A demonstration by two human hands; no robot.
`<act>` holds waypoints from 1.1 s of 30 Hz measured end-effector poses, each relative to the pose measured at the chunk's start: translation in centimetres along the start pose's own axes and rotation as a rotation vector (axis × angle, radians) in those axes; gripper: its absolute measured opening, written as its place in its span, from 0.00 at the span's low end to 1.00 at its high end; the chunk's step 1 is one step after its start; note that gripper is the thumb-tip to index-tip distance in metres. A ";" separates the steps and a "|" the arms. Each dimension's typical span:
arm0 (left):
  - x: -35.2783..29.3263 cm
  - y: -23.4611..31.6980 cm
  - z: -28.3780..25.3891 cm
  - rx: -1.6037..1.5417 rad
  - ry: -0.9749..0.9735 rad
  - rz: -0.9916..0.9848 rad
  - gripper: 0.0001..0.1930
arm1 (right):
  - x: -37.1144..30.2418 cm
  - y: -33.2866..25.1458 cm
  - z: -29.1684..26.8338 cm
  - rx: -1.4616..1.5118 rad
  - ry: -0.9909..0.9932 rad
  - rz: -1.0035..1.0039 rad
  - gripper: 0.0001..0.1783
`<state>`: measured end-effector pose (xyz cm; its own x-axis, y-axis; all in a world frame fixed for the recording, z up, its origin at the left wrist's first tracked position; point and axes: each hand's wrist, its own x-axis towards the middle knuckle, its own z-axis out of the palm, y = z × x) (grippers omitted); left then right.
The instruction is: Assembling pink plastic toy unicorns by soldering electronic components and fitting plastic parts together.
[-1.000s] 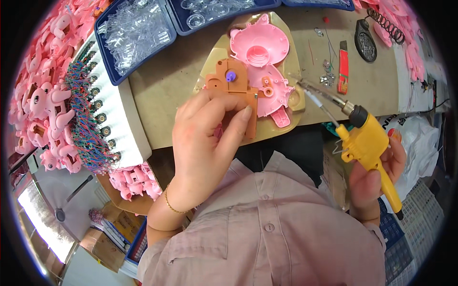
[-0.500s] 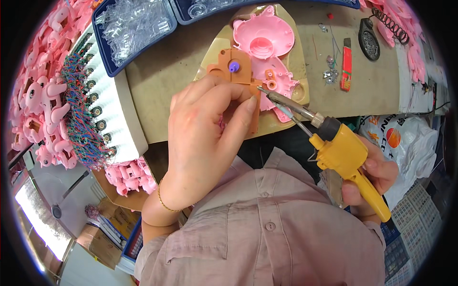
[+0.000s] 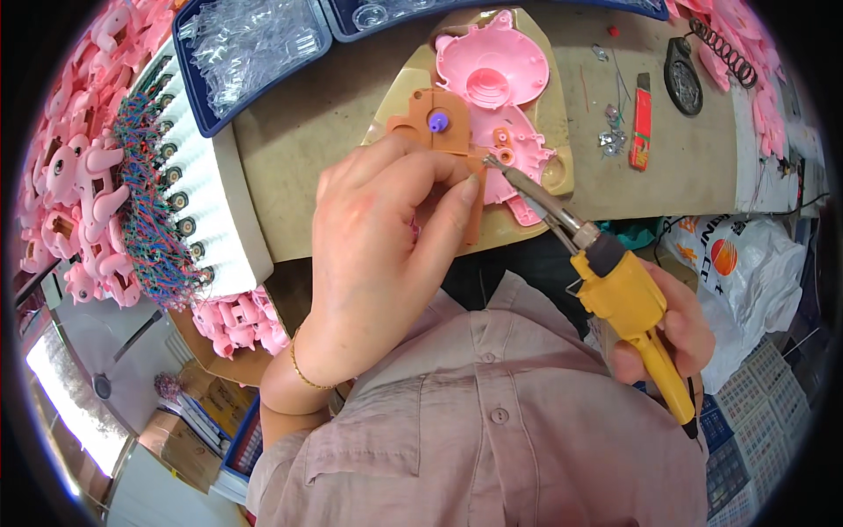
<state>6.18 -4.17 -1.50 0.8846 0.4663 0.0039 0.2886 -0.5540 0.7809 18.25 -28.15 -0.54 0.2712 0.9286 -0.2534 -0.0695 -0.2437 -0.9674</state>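
My left hand (image 3: pixel 373 206) is closed at the edge of an orange plastic part (image 3: pixel 450 136), thumb and forefinger drawn together; its fingertips are partly hidden. A purple knob (image 3: pixel 438 122) stands on that part. In my right hand (image 3: pixel 687 325) is a yellow soldering gun (image 3: pixel 625 303), its metal tip touching or just above the orange part beside my left thumb. Around the orange part lies a pink toy shell half (image 3: pixel 529 158) with a small orange ring piece inside. Another rounded pink shell (image 3: pixel 527 66) sits behind it, both on a tan shaped block (image 3: pixel 555 114).
Blue bins (image 3: pixel 204 105) of clear plastic pieces line the back. At left, a white rack (image 3: pixel 233 193) holds coloured wires (image 3: pixel 154 211) beside piled pink toy bodies (image 3: pixel 83 176). On the right are a red-handled cutter (image 3: pixel 642 132), metal bits (image 3: pixel 612 140) and a black coiled-cord item (image 3: pixel 683 79).
The soldering gun has tilted steeper, its handle shifting left and down and its tip slightly right. My left hand stays nearly in place.
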 end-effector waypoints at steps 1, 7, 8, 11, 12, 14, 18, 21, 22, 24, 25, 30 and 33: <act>0.0 -0.1 0.0 0.017 0.001 0.017 0.04 | 0.0 0.3 0.1 -0.031 0.020 -0.050 0.30; 0.0 -0.2 -0.2 0.032 0.010 0.046 0.04 | -0.2 1.1 0.7 -0.229 0.158 -0.341 0.27; 0.0 -0.2 -0.2 0.024 0.007 0.035 0.04 | -0.2 1.4 0.8 -0.262 0.180 -0.390 0.27; 0.3 0.1 0.0 0.041 -0.008 0.028 0.04 | 0.9 2.5 1.1 -0.292 0.326 -0.635 0.28; 0.4 0.1 0.0 0.043 -0.006 0.028 0.04 | 1.5 2.8 1.5 -0.290 0.449 -0.826 0.30; 0.7 0.3 0.2 0.025 -0.008 0.016 0.04 | 1.8 3.1 1.7 -0.235 0.447 -0.790 0.30; 0.7 0.9 -0.7 0.038 -0.068 0.031 0.05 | 0.8 2.4 2.8 -0.073 0.476 -0.625 0.30; 0.6 1.4 -0.7 0.079 -0.026 0.019 0.05 | -1.3 0.7 0.0 -0.097 0.517 -0.523 0.30; 0.5 1.4 -0.4 0.100 -0.012 -0.001 0.05 | -2.4 0.8 -1.1 -0.092 0.668 -0.412 0.27; -0.1 1.3 -0.7 0.123 0.005 -0.013 0.03 | -2.7 0.4 -4.8 -0.270 1.041 -0.357 0.26; -0.4 1.1 -0.8 0.097 0.015 0.015 0.03 | -2.4 -1.5 -6.1 -0.184 1.131 -0.375 0.25; -0.3 1.2 -0.7 0.119 0.028 0.016 0.05 | -3.0 -4.6 -12.7 -0.399 1.138 -0.282 0.24; -0.2 0.6 -1.5 0.109 0.171 0.035 0.05 | 0.5 -2.8 -15.1 -0.454 1.093 -0.298 0.22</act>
<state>5.62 -3.54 -0.10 0.8227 0.5503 0.1429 0.3045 -0.6388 0.7065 33.12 -31.23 2.07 0.8993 0.2932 0.3245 0.4154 -0.3406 -0.8435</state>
